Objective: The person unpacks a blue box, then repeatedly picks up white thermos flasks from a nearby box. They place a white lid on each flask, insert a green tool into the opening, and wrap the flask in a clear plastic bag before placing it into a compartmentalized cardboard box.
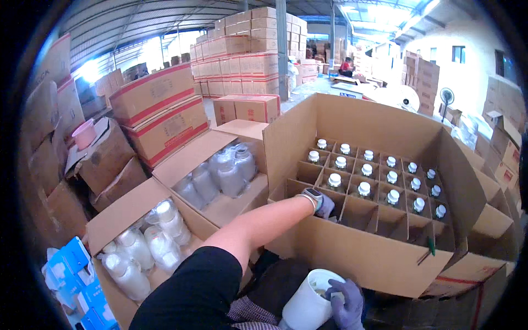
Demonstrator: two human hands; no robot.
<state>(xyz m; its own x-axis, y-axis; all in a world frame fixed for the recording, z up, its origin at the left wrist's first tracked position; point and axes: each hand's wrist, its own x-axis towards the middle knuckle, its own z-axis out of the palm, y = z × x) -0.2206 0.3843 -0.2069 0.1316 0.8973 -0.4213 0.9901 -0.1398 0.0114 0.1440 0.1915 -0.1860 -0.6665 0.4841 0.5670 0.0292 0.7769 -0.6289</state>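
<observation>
A big open cardboard box point(352, 258) with a cardboard divider grid stands in front of me. Many of its cells hold bottles with white caps point(364, 188); the near row of cells looks empty. My left hand point(324, 205), in a grey glove with a watch on the wrist, reaches over the box wall into a near-left cell; what it holds is hidden. My right hand point(347, 302), also gloved, grips a white jar point(309, 301) by its open mouth, low by my lap.
Two open cartons of plastic-wrapped bottles point(159, 236) sit to my left. Stacked red-striped cartons point(159, 113) rise behind them and fill the warehouse. A blue package point(74, 275) lies lower left. A person in red point(346, 67) sits far back. A green pen point(430, 246) rests on the box's right rim.
</observation>
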